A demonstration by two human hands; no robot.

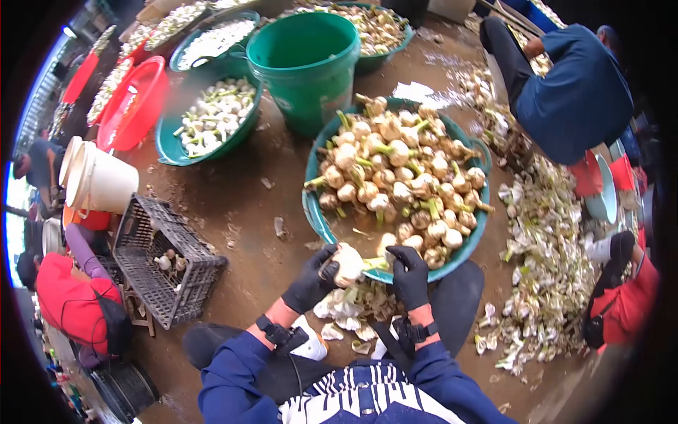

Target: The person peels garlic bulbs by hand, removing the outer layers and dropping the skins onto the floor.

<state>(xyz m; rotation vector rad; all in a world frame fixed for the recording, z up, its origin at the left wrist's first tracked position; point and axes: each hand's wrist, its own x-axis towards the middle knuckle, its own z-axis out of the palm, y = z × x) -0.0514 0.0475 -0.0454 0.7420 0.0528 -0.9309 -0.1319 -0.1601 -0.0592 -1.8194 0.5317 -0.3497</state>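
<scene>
My left hand (313, 279), in a black glove, is closed around a pale garlic bulb (347, 265) just off the near rim of a teal tub (314, 219). The bulb's greenish stem (377, 263) points right and reaches the fingertips of my right hand (409, 274), also black-gloved, with thumb and fingers pinched at the stem's end. Heaped in the tub are several unpeeled garlic bulbs (399, 152) with cut stems. Peeled skins (353, 307) lie on the floor beneath my hands, between my feet.
A tall green bucket (304, 78) stands behind the tub. A green basin (169, 141) holds peeled garlic (219, 116). To the left are a black crate (169, 283) and white buckets (106, 177). Husks (544, 261) cover the floor at right. People (572, 92) sit on both sides.
</scene>
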